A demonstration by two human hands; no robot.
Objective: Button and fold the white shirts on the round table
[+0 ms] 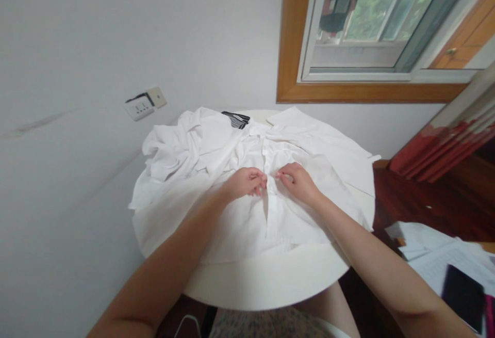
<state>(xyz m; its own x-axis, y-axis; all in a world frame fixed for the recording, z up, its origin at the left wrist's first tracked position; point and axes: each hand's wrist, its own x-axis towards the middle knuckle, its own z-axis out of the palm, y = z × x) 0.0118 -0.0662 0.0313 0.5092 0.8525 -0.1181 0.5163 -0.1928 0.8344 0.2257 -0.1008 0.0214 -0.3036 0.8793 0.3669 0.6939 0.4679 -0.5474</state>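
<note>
A white button-front shirt (247,235) lies spread over a round white table (266,284), its collar toward the wall and its front placket running toward me. On the left side of the placket, my left hand (245,182) is closed, fingertips pinching the fabric edge. My right hand (297,182) is closed too, thumb and forefinger pinching the shirt front just right of the placket. A small gap separates the two hands. Whether a button sits between the fingers is too small to tell.
Bunched white cloth (174,147) lies at the table's left, and a black striped item (236,119) near the collar. The wall with a socket (139,107) and a wood-framed window (292,93) stand behind. Right are a red curtain (433,147), papers (436,247) and a dark flat object (463,296).
</note>
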